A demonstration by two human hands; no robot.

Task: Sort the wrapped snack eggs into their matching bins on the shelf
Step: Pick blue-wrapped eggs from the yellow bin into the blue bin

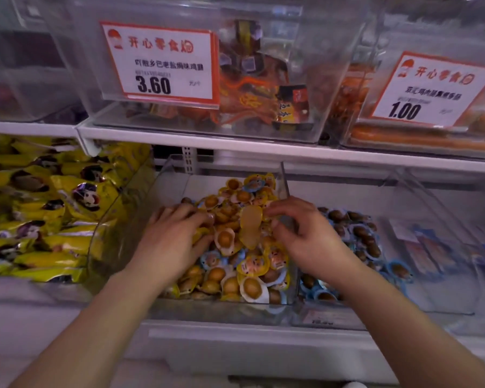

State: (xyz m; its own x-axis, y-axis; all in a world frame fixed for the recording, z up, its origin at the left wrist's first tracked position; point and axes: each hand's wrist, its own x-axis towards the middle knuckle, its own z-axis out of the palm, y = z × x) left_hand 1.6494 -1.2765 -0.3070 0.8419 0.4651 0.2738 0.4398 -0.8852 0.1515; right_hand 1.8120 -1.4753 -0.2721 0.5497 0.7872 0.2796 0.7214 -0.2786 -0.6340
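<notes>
A clear middle bin (284,186) holds several yellow-wrapped snack eggs (251,287), with a few blue-wrapped ones (212,260) mixed in. My left hand (171,236) lies palm down in the pile, fingers curled among the yellow packs. My right hand (305,233) pinches the top of one yellow-wrapped egg pack (251,229), held upright with its plain back toward me, just above the pile. The bin to the right (387,301) holds several blue-wrapped dark eggs (361,233).
Yellow snack bags (48,208) fill the bin at left. Above the white shelf edge (235,141) stand clear bins with price cards 3.60 (160,63) and 1.00 (434,91). Blue flat packs (431,253) lie at far right.
</notes>
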